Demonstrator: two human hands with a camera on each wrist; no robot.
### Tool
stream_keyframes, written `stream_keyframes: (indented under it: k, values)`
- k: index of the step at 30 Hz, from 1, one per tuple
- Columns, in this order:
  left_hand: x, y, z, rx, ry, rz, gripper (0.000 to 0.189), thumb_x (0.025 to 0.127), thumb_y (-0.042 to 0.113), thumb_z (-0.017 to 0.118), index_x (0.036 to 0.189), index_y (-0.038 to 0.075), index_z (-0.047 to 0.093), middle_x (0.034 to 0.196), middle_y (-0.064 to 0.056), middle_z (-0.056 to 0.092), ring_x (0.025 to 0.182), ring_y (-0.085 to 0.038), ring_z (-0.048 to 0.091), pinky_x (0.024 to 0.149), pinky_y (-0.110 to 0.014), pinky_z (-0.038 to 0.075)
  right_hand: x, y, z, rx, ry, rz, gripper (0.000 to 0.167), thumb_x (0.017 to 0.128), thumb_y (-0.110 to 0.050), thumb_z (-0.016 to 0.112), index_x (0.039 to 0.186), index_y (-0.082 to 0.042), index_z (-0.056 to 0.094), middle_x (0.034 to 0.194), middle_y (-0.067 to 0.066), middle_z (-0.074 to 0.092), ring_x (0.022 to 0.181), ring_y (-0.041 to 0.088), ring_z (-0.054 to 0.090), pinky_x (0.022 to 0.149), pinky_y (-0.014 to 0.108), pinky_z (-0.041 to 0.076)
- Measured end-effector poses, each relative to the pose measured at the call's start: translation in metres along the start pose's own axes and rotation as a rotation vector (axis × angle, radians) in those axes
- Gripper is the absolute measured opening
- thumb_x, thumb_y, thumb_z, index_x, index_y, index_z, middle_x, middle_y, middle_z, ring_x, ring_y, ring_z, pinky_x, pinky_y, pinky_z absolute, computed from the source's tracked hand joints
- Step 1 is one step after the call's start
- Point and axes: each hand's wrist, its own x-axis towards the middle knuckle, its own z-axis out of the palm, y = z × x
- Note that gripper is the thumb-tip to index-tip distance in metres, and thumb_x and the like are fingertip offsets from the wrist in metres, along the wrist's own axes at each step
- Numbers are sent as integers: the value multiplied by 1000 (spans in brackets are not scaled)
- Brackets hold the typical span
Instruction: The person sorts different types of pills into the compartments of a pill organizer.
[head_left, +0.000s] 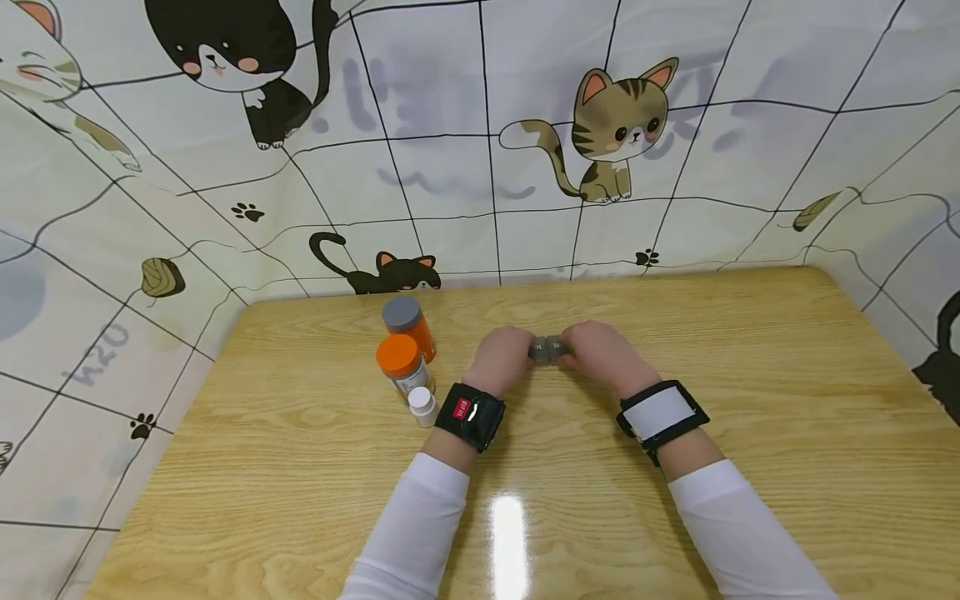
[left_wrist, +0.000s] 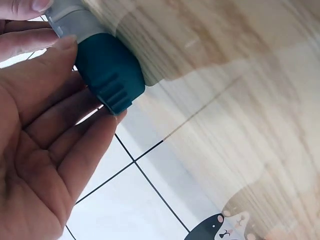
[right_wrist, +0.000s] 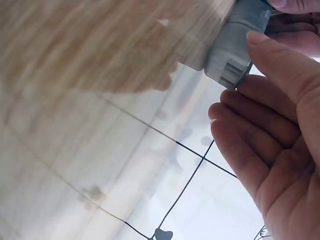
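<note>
Both hands hold a small pill organizer on the far middle part of the table, one at each end. Between the hands, two grey compartments with small markings show in the head view. The left hand grips the left end, where a teal compartment with a ridged tab sits between thumb and fingertips. The right hand pinches the other end, a grey compartment that also has a ridged tab. Fingers cover much of the organizer in the head view.
Left of the hands stand an orange bottle with a grey lid, a clear bottle with an orange cap, and a small white bottle close to the left wrist. A cat-print sheet hangs behind the wooden table.
</note>
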Motion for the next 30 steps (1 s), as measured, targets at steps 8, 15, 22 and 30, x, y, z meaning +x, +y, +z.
stream_keyframes:
  k: [8,15,22,30]
  values:
    - [3,1,-2,3,3,3,17,81,19,70,96,10,71,88,-2,70,79,-15,64,68,-29,51,-2,-1,-1,-7,19,-40,16,80,-15,70,91,-4,72,98,12,70,82,24,67,73,36,53]
    - [5,0,-2,-10,-5,3,18,81,19,70,97,10,71,88,-2,70,79,-14,64,69,-28,51,1,1,-4,20,8,-64,7,80,-13,70,77,-6,69,79,4,68,63,12,58,59,29,46]
    - [8,-2,0,6,-16,-13,18,81,20,71,97,11,71,87,-1,70,76,-13,63,67,-28,51,3,8,-7,52,-12,-142,14,83,-13,67,70,-8,62,68,0,59,57,9,44,55,25,38]
    - [9,-2,2,-3,-30,-14,20,81,20,71,99,11,71,89,-1,71,78,-12,64,67,-27,50,7,18,-17,162,-32,-137,14,88,-12,60,82,-4,70,72,5,66,60,9,52,58,25,41]
